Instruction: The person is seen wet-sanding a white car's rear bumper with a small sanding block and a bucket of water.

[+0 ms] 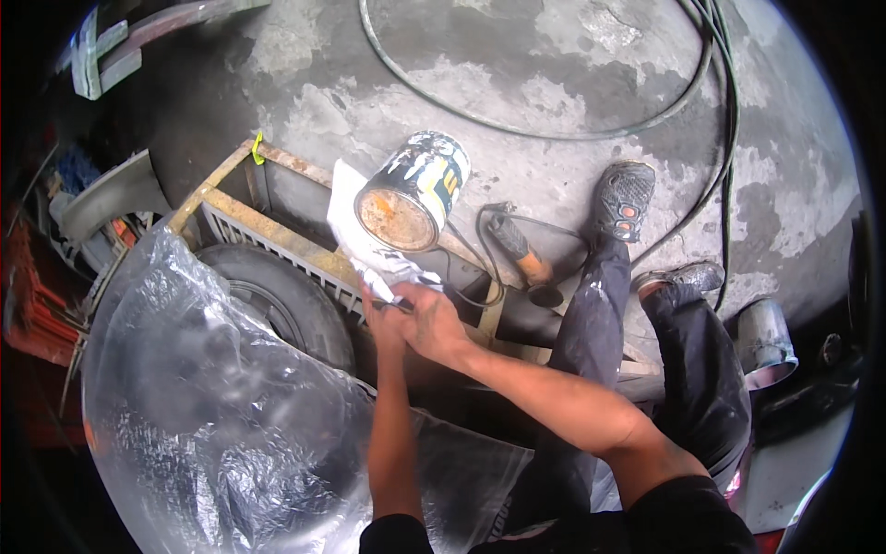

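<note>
Gripping a white sheet (pixel 365 244) with both hands, held close together.
Pinched at its lower end by left hand (pixel 385 319) and right hand (pixel 436 319), with fingers curled closed; reaching up alongside a paint-splashed can (pixel 426 180), near a yellowish frame (pixel 269 228) and tyre (pixel 329 319).

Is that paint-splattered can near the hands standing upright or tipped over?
Tipped over: the can shows its rusty round end toward the camera, with its labelled side stretching away behind.
</note>
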`<action>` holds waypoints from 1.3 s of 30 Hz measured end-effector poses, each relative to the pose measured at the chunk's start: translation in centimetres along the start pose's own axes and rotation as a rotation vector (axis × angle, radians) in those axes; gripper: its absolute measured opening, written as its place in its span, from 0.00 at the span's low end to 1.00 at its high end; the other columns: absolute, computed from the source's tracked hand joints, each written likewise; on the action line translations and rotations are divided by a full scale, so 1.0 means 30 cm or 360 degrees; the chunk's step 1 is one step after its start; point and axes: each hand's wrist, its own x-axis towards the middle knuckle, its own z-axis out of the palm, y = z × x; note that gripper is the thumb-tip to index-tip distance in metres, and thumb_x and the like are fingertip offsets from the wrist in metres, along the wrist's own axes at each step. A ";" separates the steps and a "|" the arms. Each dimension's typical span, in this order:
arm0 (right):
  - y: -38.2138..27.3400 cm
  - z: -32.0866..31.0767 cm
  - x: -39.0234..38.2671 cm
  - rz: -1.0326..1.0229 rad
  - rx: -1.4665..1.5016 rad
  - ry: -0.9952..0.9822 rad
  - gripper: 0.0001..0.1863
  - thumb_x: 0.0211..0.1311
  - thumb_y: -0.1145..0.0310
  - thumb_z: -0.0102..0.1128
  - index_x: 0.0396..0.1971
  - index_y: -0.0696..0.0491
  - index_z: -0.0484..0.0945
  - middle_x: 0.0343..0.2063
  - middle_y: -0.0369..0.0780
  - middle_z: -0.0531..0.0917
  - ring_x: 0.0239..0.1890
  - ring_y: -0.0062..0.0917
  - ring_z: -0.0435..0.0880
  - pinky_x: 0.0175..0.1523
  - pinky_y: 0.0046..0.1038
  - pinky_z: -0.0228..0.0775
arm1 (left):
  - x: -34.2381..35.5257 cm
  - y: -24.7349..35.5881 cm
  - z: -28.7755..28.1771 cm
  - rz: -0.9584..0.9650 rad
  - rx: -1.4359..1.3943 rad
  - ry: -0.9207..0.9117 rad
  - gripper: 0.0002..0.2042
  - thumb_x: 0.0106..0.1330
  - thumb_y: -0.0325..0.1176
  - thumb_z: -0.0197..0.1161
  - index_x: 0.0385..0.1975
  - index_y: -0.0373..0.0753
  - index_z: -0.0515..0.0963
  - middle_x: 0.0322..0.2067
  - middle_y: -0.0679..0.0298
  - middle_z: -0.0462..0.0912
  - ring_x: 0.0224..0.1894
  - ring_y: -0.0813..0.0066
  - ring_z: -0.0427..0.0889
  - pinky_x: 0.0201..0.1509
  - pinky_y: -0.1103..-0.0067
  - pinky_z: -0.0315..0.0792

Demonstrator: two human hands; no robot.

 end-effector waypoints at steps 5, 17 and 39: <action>0.139 -0.100 -0.076 0.0122 0.0276 0.0135 0.18 0.70 0.57 0.65 0.49 0.56 0.87 0.34 0.46 0.90 0.38 0.34 0.90 0.46 0.36 0.81 | 0.102 0.461 0.021 -0.0864 -0.1161 0.0358 0.29 0.87 0.41 0.50 0.80 0.31 0.62 0.79 0.49 0.65 0.79 0.56 0.65 0.82 0.62 0.59; 0.154 -0.341 0.035 -0.0526 -0.0633 0.0432 0.41 0.70 0.54 0.66 0.78 0.56 0.65 0.55 0.58 0.84 0.55 0.53 0.86 0.61 0.46 0.79 | 0.351 0.394 0.168 -0.0407 -0.0171 0.0311 0.37 0.68 0.30 0.78 0.75 0.36 0.67 0.73 0.45 0.64 0.76 0.42 0.62 0.79 0.55 0.60; 0.115 -0.674 0.071 -0.0150 0.0225 0.0120 0.40 0.66 0.60 0.63 0.77 0.59 0.69 0.42 0.59 0.89 0.45 0.39 0.92 0.57 0.34 0.80 | 0.573 0.582 0.125 -0.0895 -0.1487 0.0230 0.28 0.79 0.44 0.66 0.71 0.37 0.67 0.66 0.53 0.77 0.68 0.55 0.78 0.68 0.56 0.75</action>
